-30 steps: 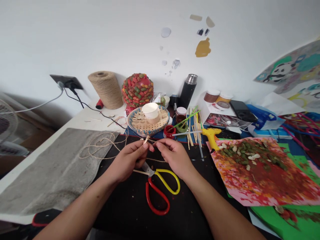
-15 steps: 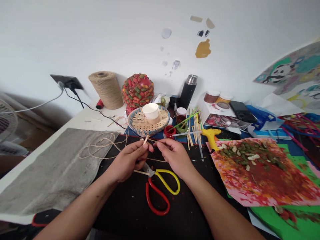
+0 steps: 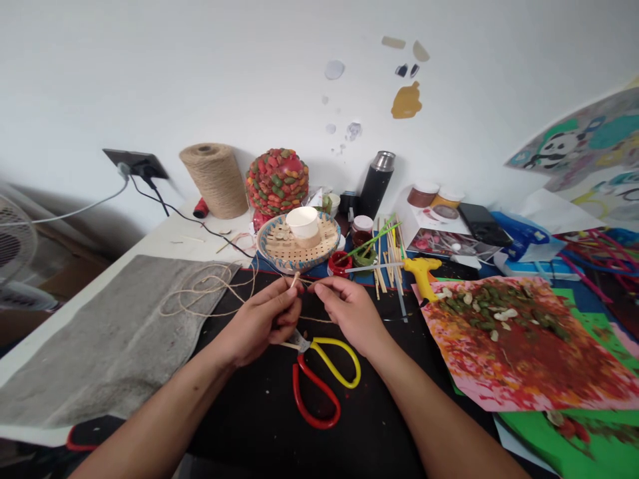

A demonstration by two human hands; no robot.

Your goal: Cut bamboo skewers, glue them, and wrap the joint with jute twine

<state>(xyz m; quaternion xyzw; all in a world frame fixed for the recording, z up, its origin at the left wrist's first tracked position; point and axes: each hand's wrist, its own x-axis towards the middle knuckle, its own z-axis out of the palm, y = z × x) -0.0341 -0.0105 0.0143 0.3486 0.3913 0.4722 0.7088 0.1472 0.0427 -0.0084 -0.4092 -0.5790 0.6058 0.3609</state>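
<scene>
My left hand (image 3: 264, 322) is closed in a pinch around a short, thin wooden stick (image 3: 295, 279), whose pale tip pokes up past the fingers. Close beside it, my right hand (image 3: 352, 313) pinches a strand of jute twine that runs between the two hands. Loose loops of this twine (image 3: 200, 287) lie to the left, over a grey cloth. Below my hands, scissors (image 3: 302, 344) with one red and one yellow handle rest on the black mat, their blades partly hidden by my left hand. My fingers cover where the twine meets the stick.
A woven basket (image 3: 272, 259) holding a white paper cup (image 3: 302, 226) stands ahead. Behind are a twine spool (image 3: 217, 183) and a pebble-covered ball (image 3: 277, 183). Paint jars, sticks, a black flask (image 3: 375, 186) and a yellow glue gun (image 3: 424, 276) sit right of it. Painted paper (image 3: 524, 346) lies further right.
My left hand has turned slightly, and the stick now points more upright. The right hand keeps its pinch close by. The view has shifted a little.
</scene>
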